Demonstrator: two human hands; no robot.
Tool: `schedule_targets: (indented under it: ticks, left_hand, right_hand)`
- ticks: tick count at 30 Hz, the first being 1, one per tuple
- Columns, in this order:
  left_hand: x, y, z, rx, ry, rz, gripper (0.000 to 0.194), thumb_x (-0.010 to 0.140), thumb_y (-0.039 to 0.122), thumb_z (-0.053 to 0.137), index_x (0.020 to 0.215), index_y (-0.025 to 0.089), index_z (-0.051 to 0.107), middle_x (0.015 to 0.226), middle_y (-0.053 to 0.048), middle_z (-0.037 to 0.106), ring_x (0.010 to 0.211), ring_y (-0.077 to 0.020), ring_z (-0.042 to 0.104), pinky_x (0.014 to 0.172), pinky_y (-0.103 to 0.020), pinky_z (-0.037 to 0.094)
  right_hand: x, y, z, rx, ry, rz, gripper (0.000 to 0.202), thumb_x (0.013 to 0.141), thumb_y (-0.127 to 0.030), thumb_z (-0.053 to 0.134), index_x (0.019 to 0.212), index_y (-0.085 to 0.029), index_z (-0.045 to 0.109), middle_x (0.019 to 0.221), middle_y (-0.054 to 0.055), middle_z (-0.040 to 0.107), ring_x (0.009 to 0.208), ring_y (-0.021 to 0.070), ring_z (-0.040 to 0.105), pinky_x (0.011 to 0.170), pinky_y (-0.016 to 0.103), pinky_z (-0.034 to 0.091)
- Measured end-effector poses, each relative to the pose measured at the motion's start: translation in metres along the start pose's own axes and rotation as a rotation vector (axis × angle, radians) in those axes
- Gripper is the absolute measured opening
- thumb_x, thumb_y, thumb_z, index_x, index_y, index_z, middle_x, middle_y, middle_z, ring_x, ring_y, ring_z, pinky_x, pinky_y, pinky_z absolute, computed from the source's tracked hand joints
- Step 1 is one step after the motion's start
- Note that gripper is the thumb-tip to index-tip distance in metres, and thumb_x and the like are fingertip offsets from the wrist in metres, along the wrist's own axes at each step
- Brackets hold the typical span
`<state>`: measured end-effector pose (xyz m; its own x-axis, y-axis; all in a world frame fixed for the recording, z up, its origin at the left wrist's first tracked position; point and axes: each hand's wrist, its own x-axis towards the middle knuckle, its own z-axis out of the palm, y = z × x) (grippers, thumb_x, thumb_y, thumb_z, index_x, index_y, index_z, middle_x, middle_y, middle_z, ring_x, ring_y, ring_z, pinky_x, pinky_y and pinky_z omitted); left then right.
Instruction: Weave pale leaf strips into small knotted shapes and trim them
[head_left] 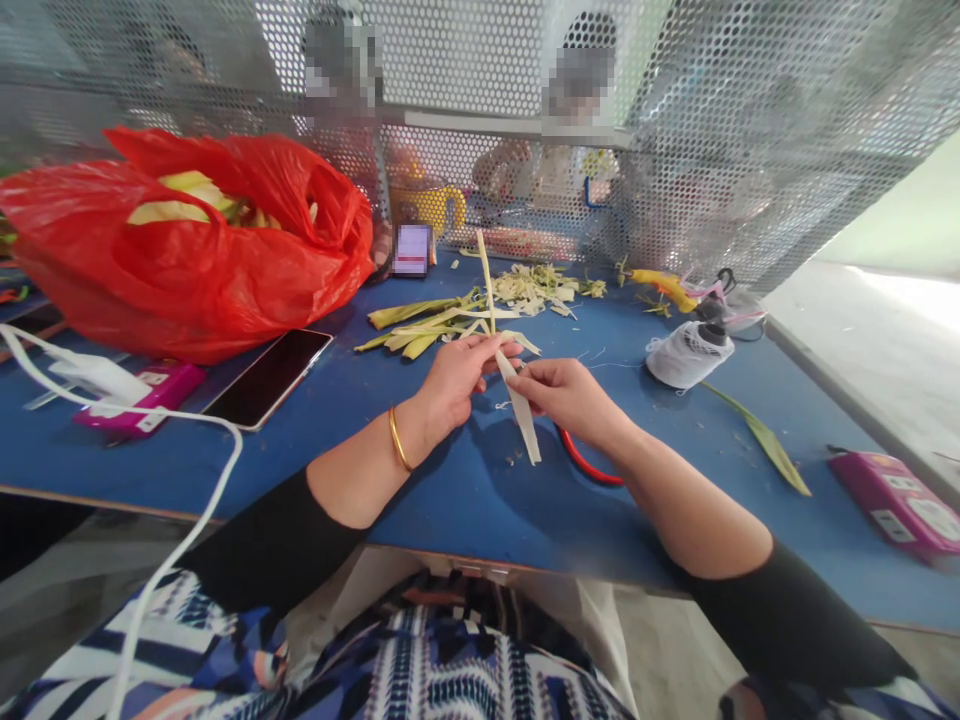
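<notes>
A long pale corn husk strip [524, 422] slants between my two hands, with a thin yellowish end standing up beyond my fingers. My left hand [457, 375], with a gold bangle at the wrist, is closed on the strip's middle. Thumb and fingers of my right hand [566, 395] pinch the same strip just below. A curved red handle [585, 462] shows under my right hand; whether I hold it or it lies on the table cannot be made out. Just beyond my hands lie longer green-yellow husk pieces [420, 325] and a heap of small husk scraps [532, 287].
On the left are a red plastic bag [277, 250] of husks, a phone [271, 378], a magenta box [142, 395] and a white cable [225, 470]. To the right stand a white thread spool [688, 355], a loose husk leaf [772, 450] and another magenta box [896, 495]. Perforated metal screen [465, 60] behind.
</notes>
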<state>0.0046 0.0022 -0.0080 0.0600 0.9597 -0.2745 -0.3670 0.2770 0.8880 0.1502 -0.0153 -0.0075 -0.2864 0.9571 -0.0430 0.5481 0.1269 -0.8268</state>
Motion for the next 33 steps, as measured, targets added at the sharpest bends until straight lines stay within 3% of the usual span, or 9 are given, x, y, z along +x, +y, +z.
schedule_targets:
  ticks: [3,7,12,14,17,20,24,28,33]
  left_hand:
    - [0.002,0.0,-0.002,-0.064,-0.041,-0.073,0.019,0.092,0.016,0.06,0.081,0.012,0.074,0.088,-0.01,0.077,0.065,-0.0086,0.069,0.037,-0.015,0.026]
    - [0.005,-0.001,-0.005,-0.192,-0.117,-0.152,0.017,0.093,0.015,0.058,0.086,0.01,0.073,0.09,-0.01,0.076,0.072,-0.0107,0.071,0.049,-0.015,0.045]
    - [0.007,0.0,-0.003,-0.297,-0.134,-0.177,0.021,0.095,0.011,0.053,0.083,0.008,0.07,0.077,-0.007,0.073,0.069,-0.0096,0.07,0.063,-0.017,0.055]
    - [0.004,0.002,-0.001,-0.263,-0.125,-0.17,0.023,0.095,0.01,0.052,0.081,0.008,0.07,0.073,-0.006,0.072,0.065,-0.0091,0.068,0.064,-0.018,0.055]
    - [-0.003,0.003,0.001,-0.141,-0.135,-0.129,0.021,0.094,0.012,0.055,0.08,0.009,0.07,0.074,-0.007,0.073,0.063,-0.0106,0.068,0.064,-0.02,0.056]
    - [-0.009,0.001,0.003,0.018,-0.221,-0.077,0.015,0.09,0.016,0.063,0.077,0.011,0.07,0.073,-0.007,0.073,0.06,-0.0118,0.068,0.062,-0.023,0.055]
    - [-0.015,-0.005,0.005,0.17,-0.325,-0.007,0.015,0.085,0.014,0.068,0.07,0.012,0.069,0.066,-0.005,0.071,0.057,-0.0134,0.068,0.064,-0.026,0.055]
    - [-0.016,-0.01,0.008,0.299,-0.326,0.064,0.023,0.085,0.003,0.059,0.067,0.013,0.069,0.064,-0.005,0.071,0.056,-0.0123,0.067,0.063,-0.026,0.055]
    - [-0.017,-0.012,0.011,0.405,-0.294,0.067,0.024,0.083,0.001,0.058,0.066,0.013,0.07,0.063,-0.004,0.071,0.056,-0.0125,0.067,0.061,-0.024,0.053]
  right_hand:
    - [-0.003,-0.007,0.001,-0.208,0.056,-0.019,0.034,0.084,-0.034,0.054,0.054,-0.02,0.046,0.05,-0.004,0.044,0.051,0.0098,0.036,0.053,0.026,0.026]
    - [-0.003,-0.011,-0.002,-0.418,0.086,-0.025,0.035,0.082,-0.025,0.052,0.051,-0.021,0.038,0.048,-0.006,0.033,0.05,0.0094,0.028,0.053,0.028,0.021]
    - [-0.004,-0.008,-0.005,-0.312,-0.091,-0.044,0.036,0.088,-0.035,0.051,0.056,-0.02,0.045,0.051,-0.004,0.05,0.05,0.01,0.043,0.055,0.026,0.029]
    - [-0.005,-0.008,-0.008,-0.377,0.077,-0.097,0.035,0.087,-0.04,0.055,0.058,-0.02,0.05,0.052,-0.003,0.052,0.052,0.0109,0.044,0.055,0.026,0.028]
    - [-0.007,-0.009,-0.012,-0.4,0.53,-0.287,0.028,0.087,-0.039,0.058,0.065,-0.02,0.057,0.062,-0.001,0.056,0.058,0.0125,0.047,0.057,0.026,0.032]
    - [-0.008,-0.009,-0.014,-0.328,0.684,-0.449,0.022,0.089,-0.035,0.056,0.078,-0.021,0.068,0.075,0.002,0.062,0.065,0.0137,0.052,0.062,0.027,0.04]
    - [-0.009,-0.01,-0.012,-0.359,0.621,-0.387,0.022,0.087,-0.038,0.061,0.082,-0.023,0.075,0.072,0.001,0.058,0.061,0.0128,0.048,0.059,0.027,0.037]
    - [-0.008,-0.011,-0.012,-0.38,0.467,-0.161,0.031,0.084,-0.044,0.063,0.064,-0.021,0.071,0.066,0.0,0.056,0.057,0.0112,0.044,0.055,0.027,0.03]
    - [-0.001,-0.005,-0.01,-0.032,0.339,-0.056,0.019,0.075,-0.037,0.066,0.07,-0.018,0.069,0.055,-0.003,0.052,0.054,0.0107,0.043,0.054,0.027,0.031]
